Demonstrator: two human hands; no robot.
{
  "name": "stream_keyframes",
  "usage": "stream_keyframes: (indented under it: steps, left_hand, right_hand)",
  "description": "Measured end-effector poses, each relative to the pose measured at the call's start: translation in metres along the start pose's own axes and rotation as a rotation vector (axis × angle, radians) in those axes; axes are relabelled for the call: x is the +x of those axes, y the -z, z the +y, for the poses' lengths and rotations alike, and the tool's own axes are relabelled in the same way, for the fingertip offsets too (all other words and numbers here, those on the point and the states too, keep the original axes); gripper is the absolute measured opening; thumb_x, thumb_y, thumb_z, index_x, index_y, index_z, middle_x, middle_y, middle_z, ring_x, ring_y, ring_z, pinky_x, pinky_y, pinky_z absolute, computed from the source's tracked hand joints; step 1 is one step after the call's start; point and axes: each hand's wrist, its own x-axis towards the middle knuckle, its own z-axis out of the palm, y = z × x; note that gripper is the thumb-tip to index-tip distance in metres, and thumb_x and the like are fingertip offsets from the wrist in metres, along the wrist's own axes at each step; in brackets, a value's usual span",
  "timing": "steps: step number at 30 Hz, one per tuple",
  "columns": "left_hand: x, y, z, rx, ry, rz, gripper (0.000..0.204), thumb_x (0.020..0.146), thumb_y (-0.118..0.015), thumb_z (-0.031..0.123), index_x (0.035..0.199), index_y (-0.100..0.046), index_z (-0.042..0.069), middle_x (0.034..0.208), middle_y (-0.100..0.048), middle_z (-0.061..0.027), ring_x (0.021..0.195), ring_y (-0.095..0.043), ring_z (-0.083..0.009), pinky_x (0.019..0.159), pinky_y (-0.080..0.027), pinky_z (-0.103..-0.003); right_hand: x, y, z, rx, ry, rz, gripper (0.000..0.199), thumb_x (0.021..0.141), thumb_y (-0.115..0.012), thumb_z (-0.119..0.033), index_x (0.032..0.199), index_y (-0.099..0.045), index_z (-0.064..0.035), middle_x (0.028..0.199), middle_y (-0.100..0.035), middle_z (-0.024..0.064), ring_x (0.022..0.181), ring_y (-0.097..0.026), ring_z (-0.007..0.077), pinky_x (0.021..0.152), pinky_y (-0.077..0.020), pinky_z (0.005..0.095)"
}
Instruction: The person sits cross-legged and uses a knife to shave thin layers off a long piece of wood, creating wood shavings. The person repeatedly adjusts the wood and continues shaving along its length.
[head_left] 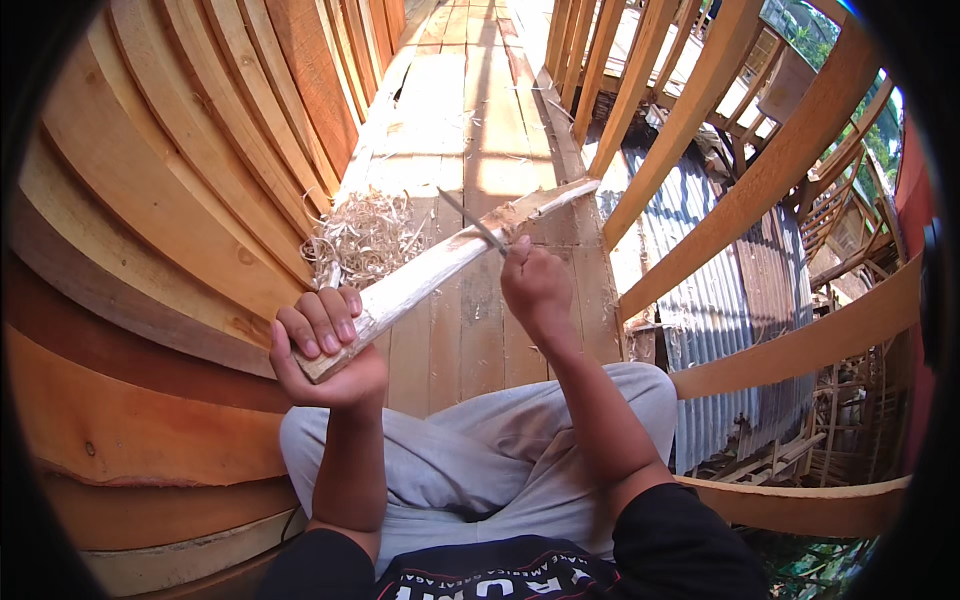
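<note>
My left hand (335,375) is closed around the near end of a long pale piece of wood (425,275). The stick slants away from me to the right, and its far end reaches the base of the slatted railing. Toward that far end a rougher, browner patch shows on its surface. My right hand (538,287) is a fist around a knife, whose handle is hidden inside it. The knife's narrow grey blade (468,216) points up and to the left, crossing the stick near the brown patch.
Curled wood shavings (365,238) heap left of the stick on the plank floor (450,335). Curved planks (160,225) form a wall on the left. Wooden slats (690,110) line the right, with corrugated metal sheets (705,330) beyond them. My crossed legs (470,440) are close below my hands.
</note>
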Motion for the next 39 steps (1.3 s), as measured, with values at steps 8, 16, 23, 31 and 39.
stream_keyframes:
  steps: [8,16,23,31,39]
  left_hand:
    - [-0.003,-0.006,-0.001,0.023,-0.013,0.085,0.034,0.098,-0.035,0.028,0.065,-0.033,0.02,0.055,-0.031,0.0041,0.055,-0.035,-0.0102,0.069,-0.037,-0.03]
    - [0.002,0.0,-0.004,0.005,-0.013,0.206,0.033,0.097,-0.037,0.027,0.066,-0.032,0.02,0.058,-0.032,0.0036,0.058,-0.036,-0.0109,0.071,-0.037,-0.031]
    - [0.001,0.008,-0.001,0.006,0.005,0.152,0.03,0.094,-0.041,0.023,0.066,-0.033,0.019,0.061,-0.033,0.0035,0.063,-0.038,-0.0114,0.076,-0.039,-0.031]
    - [-0.001,-0.006,-0.004,0.034,-0.006,0.209,0.032,0.096,-0.038,0.026,0.066,-0.031,0.019,0.06,-0.031,0.0036,0.058,-0.035,-0.0107,0.072,-0.038,-0.031]
    - [-0.003,-0.01,-0.005,0.046,-0.005,0.207,0.032,0.096,-0.038,0.027,0.066,-0.031,0.019,0.059,-0.032,0.0033,0.058,-0.035,-0.0107,0.072,-0.037,-0.031]
  right_hand:
    - [-0.027,-0.004,-0.019,0.143,0.094,-0.049,0.054,0.096,-0.035,-0.028,0.058,-0.061,0.0008,0.056,-0.056,0.0268,0.055,-0.06,0.0443,0.055,-0.0481,0.0537]
    - [-0.027,-0.025,-0.024,0.1,0.09,-0.006,0.054,0.096,-0.035,-0.028,0.057,-0.06,0.0008,0.056,-0.058,0.0242,0.053,-0.059,0.0436,0.056,-0.0488,0.0534]
    - [-0.013,-0.03,-0.01,0.108,-0.087,0.073,0.051,0.094,-0.037,-0.025,0.058,-0.061,0.0025,0.057,-0.059,0.0251,0.054,-0.06,0.0441,0.056,-0.0499,0.0538]
    - [0.0,-0.04,0.015,0.12,-0.071,0.176,0.05,0.095,-0.037,-0.028,0.061,-0.063,-0.0022,0.056,-0.058,0.0228,0.053,-0.06,0.0426,0.055,-0.0491,0.0544]
    - [0.019,-0.026,0.024,0.113,0.02,0.114,0.055,0.097,-0.035,-0.029,0.059,-0.062,0.0002,0.057,-0.058,0.0237,0.052,-0.06,0.0422,0.055,-0.05,0.0534]
